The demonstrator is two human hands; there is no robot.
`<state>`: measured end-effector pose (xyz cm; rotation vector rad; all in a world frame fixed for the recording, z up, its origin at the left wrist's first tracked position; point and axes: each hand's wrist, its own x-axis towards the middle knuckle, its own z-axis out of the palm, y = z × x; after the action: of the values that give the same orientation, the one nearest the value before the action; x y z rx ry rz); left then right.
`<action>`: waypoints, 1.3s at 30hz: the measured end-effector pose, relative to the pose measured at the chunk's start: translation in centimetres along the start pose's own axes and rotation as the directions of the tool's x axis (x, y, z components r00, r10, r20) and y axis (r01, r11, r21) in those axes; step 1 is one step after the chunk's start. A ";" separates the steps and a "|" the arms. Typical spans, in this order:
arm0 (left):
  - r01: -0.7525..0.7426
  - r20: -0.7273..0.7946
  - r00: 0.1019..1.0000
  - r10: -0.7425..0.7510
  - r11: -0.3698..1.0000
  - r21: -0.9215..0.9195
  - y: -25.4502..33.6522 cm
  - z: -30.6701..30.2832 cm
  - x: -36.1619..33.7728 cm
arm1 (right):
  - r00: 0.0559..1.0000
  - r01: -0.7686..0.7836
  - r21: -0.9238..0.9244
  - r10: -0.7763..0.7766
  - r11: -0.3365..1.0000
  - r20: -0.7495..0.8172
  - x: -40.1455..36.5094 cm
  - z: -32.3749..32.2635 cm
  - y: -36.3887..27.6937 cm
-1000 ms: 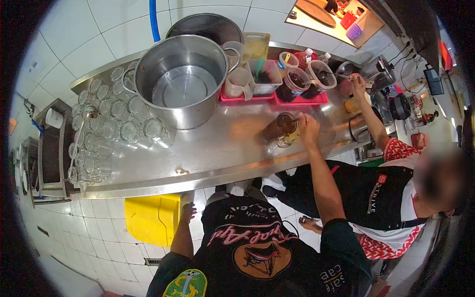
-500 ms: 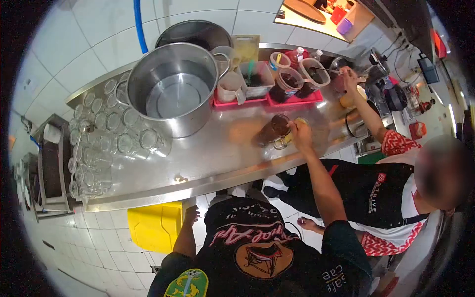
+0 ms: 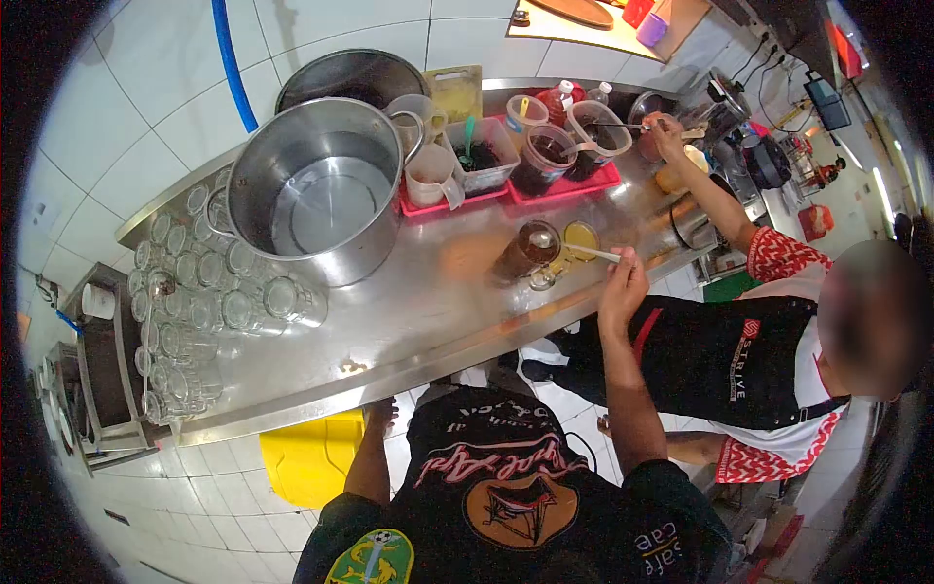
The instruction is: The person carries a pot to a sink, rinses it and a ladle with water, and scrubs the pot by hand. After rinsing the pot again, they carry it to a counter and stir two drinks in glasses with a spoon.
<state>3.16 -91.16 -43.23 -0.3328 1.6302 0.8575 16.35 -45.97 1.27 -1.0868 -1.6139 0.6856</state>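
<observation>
A long light-handled spoon (image 3: 595, 253) is pinched in my right hand (image 3: 623, 282); its far end lies over the mouth of a glass of dark brown drink (image 3: 528, 251). Beside that glass stands a cup with a yellow round top (image 3: 581, 238), partly behind the spoon. A small clear glass piece (image 3: 543, 279) sits just in front of the two. My left hand (image 3: 382, 417) hangs loosely below the counter's front edge, near the yellow bin (image 3: 316, 457), its fingers apart and holding nothing.
Upturned glass mugs (image 3: 236, 308) crowd the left of the steel counter (image 3: 418, 311). A big steel pot (image 3: 316, 185) stands behind. Tubs of dark contents (image 3: 545, 161) sit on red trays (image 3: 564, 193). At right, a co-worker's hand (image 3: 666, 136) holds a long utensil over a tub.
My right hand has drawn back from the glasses toward me and right, now showing the spoon in it. The view has shifted slightly. The co-worker's hand stays near the tub.
</observation>
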 end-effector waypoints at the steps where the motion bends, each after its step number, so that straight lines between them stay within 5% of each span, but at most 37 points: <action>1: -0.002 -0.001 1.000 0.002 1.000 0.004 -0.1 -0.6 -0.1 | 1.000 -0.002 0.002 0.002 1.000 -0.004 -0.4 0.3 1.6; 3: 0.031 0.126 0.992 -0.009 0.984 -0.176 0.1 -1.8 -1.3 | 0.935 -0.352 0.221 0.351 0.910 0.045 -1.1 0.8 4.4; 6: 0.031 -0.014 0.999 -0.032 0.999 -0.029 2.5 -0.2 -5.2 | 0.903 -0.427 0.226 0.427 0.875 0.054 -1.7 1.1 5.6; 12: 0.027 0.047 0.999 -0.024 0.997 -0.071 2.2 -1.4 -8.0 | 0.893 -0.447 0.238 0.446 0.862 0.059 -2.3 1.4 5.3; 22: 0.043 0.027 0.999 -0.040 0.994 -0.103 -1.5 -2.5 -1.1 | 0.828 -0.538 0.351 0.558 0.767 0.050 -2.5 1.0 5.2; 24: -0.009 0.194 0.979 0.066 0.959 -0.282 -0.8 -3.5 -1.6 | 0.864 -0.485 0.328 0.503 0.810 0.034 -2.6 1.0 5.7; 27: 0.011 0.269 0.961 0.068 0.959 -0.282 -1.5 -3.7 1.1 | 0.842 -0.514 0.418 0.534 0.749 0.078 -2.6 0.9 5.1; 31: -0.048 0.225 0.968 0.112 0.961 -0.272 0.3 -3.1 -2.8 | 0.847 -0.505 0.394 0.529 0.768 0.055 -2.7 0.8 4.8; 33: 0.014 0.235 0.972 0.026 0.986 -0.169 -0.4 -3.2 -0.7 | 0.811 -0.550 0.428 0.582 0.717 0.067 -2.7 0.5 3.7; 34: -0.105 0.037 0.994 0.104 0.994 0.008 2.6 -1.5 -6.3 | 0.810 -0.547 0.433 0.583 0.716 0.060 -2.7 0.2 3.7; 37: -0.059 -0.063 0.995 0.071 0.981 0.185 4.0 -0.2 -6.3 | 0.810 -0.535 0.467 0.584 0.704 0.047 -2.8 -0.9 3.8; 39: -0.112 0.011 0.994 0.112 0.976 0.185 3.3 -0.6 -4.3 | 0.808 -0.522 0.483 0.589 0.703 0.015 -3.1 -2.0 3.4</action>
<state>1.77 -90.33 -38.00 -0.1107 1.7260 0.7818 19.53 -47.50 -2.35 -1.2253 -0.8954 1.2976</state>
